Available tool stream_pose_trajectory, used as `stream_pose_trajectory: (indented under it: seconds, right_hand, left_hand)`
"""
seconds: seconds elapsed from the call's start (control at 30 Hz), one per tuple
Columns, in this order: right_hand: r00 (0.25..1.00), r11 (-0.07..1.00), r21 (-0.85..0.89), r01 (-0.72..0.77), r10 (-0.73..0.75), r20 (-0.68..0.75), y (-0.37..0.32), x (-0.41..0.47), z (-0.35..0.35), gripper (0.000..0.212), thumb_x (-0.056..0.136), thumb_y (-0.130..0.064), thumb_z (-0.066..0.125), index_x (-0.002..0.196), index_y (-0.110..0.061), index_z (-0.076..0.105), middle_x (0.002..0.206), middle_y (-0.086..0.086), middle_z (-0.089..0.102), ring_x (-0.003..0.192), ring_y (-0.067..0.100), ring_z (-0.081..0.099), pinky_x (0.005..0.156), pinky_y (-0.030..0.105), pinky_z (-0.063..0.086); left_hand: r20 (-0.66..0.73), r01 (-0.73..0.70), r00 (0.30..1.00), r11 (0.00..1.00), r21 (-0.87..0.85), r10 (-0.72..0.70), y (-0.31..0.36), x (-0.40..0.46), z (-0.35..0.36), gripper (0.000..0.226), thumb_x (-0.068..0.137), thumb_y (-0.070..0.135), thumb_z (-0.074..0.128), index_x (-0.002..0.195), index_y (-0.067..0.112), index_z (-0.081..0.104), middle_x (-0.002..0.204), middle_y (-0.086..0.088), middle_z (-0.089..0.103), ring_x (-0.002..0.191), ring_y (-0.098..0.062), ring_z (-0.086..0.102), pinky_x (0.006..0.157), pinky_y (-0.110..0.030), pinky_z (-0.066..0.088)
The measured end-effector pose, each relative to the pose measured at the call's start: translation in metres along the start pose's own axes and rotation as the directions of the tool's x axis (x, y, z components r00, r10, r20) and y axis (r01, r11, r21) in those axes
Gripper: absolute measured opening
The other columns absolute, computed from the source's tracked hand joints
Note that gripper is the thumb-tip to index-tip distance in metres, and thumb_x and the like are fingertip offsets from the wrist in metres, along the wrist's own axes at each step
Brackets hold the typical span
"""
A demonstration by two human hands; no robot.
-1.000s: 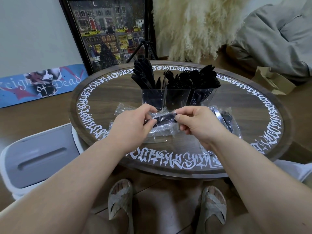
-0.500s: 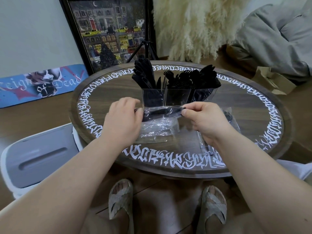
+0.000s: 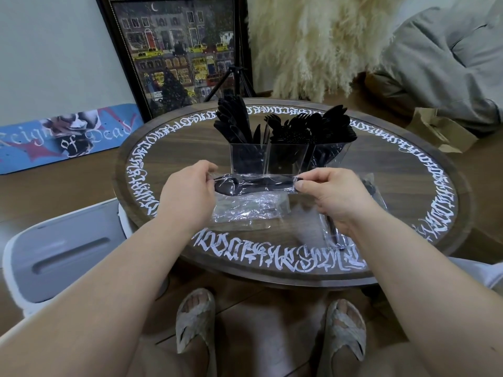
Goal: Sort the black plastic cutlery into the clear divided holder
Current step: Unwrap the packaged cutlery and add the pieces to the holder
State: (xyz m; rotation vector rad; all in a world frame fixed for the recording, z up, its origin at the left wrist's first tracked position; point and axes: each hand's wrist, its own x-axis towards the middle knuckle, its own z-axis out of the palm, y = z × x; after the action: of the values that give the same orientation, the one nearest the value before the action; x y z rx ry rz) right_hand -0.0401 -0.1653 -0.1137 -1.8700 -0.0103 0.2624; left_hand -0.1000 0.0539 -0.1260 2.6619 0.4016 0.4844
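Black plastic cutlery (image 3: 255,183), sealed in a clear wrapper, is stretched level between two hands just in front of the clear divided holder (image 3: 283,160). Its rounded, spoon-like end lies toward the left hand (image 3: 187,197), which pinches that end of the wrapper between thumb and curled fingers. The right hand (image 3: 334,197) pinches the opposite end, thumb tip pressed against the plastic. The wrapped piece is held above the tabletop (image 3: 394,186), not resting on it.

Behind the held piece, the holder stands upright near the middle of the tabletop. Its left compartment carries a bunch of black knives (image 3: 234,122) leaning left, the middle one black forks (image 3: 285,129), and the right one more black pieces (image 3: 337,123) that look like spoons, though their shape is hard to tell.

In front of the holder, under the hands, crumpled clear wrappers (image 3: 245,210) lie on the wood. To the holder's front right, partly hidden by the right wrist, another wrapped black piece (image 3: 333,232) lies pointing toward the near edge.

The tabletop is round, dark wood, ringed with white lettering (image 3: 272,257). Behind the holder, beyond the tabletop, a framed street picture (image 3: 174,53) leans against the wall, with a painted blue board (image 3: 65,137) to its left and pale pampas plumes (image 3: 313,44) to its right. A white bin lid (image 3: 62,254) sits to the front left of the holder, below tabletop level. Two sandalled feet (image 3: 194,319) rest on the floor beneath the near edge.
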Motion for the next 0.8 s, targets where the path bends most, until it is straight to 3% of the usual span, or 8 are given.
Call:
stream_pose_trajectory:
  seconds: [0.17,0.27,0.4,0.5,0.6,0.67,0.8]
  right_hand:
    - [0.995,0.995,0.059,-0.078,0.082,-0.065,-0.001,0.005,-0.014,0.006,0.084,-0.006,0.069,0.083,-0.010,0.072,0.063,0.001,0.057,0.046,0.007,0.040,0.048,0.022,0.034]
    - [0.992,0.991,0.083,-0.105,0.111,-0.066,0.000,0.006,-0.021,0.008,0.086,-0.002,0.065,0.084,-0.007,0.070,0.066,0.005,0.058,0.049,0.008,0.048,0.046,0.020,0.043]
    - [0.990,0.978,0.162,-0.128,0.135,-0.033,0.002,0.006,-0.021,0.006,0.087,0.004,0.063,0.086,-0.001,0.066,0.075,0.012,0.062,0.054,0.010,0.060,0.052,0.017,0.053]
    - [0.990,0.975,0.180,-0.128,0.136,-0.030,0.004,0.007,-0.018,0.008,0.087,0.005,0.062,0.084,-0.002,0.063,0.076,0.013,0.063,0.059,0.013,0.063,0.057,0.020,0.056]
    - [0.991,0.985,0.131,-0.115,0.123,-0.054,0.006,0.007,-0.017,0.011,0.087,0.005,0.062,0.082,-0.004,0.062,0.075,0.012,0.063,0.061,0.015,0.063,0.059,0.022,0.058]
    - [0.990,0.992,0.068,-0.105,0.111,-0.091,0.007,0.009,-0.021,0.007,0.087,0.004,0.063,0.084,-0.003,0.065,0.073,0.012,0.064,0.061,0.015,0.063,0.062,0.025,0.059]
    - [0.975,0.996,0.047,-0.078,0.086,-0.203,0.008,0.009,-0.042,0.010,0.086,0.003,0.062,0.080,-0.004,0.067,0.066,0.010,0.064,0.061,0.017,0.062,0.065,0.029,0.057]
  left_hand:
    - [0.004,0.090,0.996,0.995,0.047,-0.090,-0.019,0.007,-0.002,0.029,0.095,0.015,0.048,0.122,0.017,0.058,0.108,-0.006,0.066,0.099,-0.028,0.059,0.081,-0.036,0.045]
    - [0.032,0.123,0.991,0.985,0.119,-0.128,-0.024,0.006,-0.002,0.032,0.093,0.017,0.050,0.124,0.019,0.058,0.122,-0.009,0.057,0.109,-0.030,0.053,0.084,-0.038,0.043]
    - [0.026,-0.110,0.994,0.992,0.053,0.109,-0.008,-0.002,0.004,0.037,0.091,0.023,0.057,0.127,0.020,0.058,0.134,-0.004,0.047,0.122,-0.026,0.042,0.096,-0.039,0.040]
    - [0.263,-0.272,0.925,0.961,-0.039,0.273,0.009,-0.013,0.016,0.053,0.094,0.033,0.052,0.144,0.021,0.039,0.151,0.000,0.030,0.138,-0.019,0.029,0.113,-0.038,0.029]
    - [0.536,-0.278,0.813,0.961,0.009,0.230,0.011,-0.022,0.030,0.071,0.096,0.042,0.046,0.153,0.020,0.010,0.160,0.001,0.007,0.146,-0.018,0.010,0.117,-0.031,0.013]
    - [0.609,-0.266,0.774,0.962,0.063,0.174,0.008,-0.023,0.036,0.074,0.097,0.045,0.044,0.153,0.020,0.003,0.161,-0.001,0.001,0.147,-0.018,0.005,0.118,-0.031,0.009]
    - [0.629,-0.278,0.766,0.950,0.140,0.131,0.007,-0.020,0.038,0.074,0.096,0.047,0.044,0.153,0.021,0.004,0.161,-0.003,0.002,0.147,-0.022,0.004,0.120,-0.035,0.010]
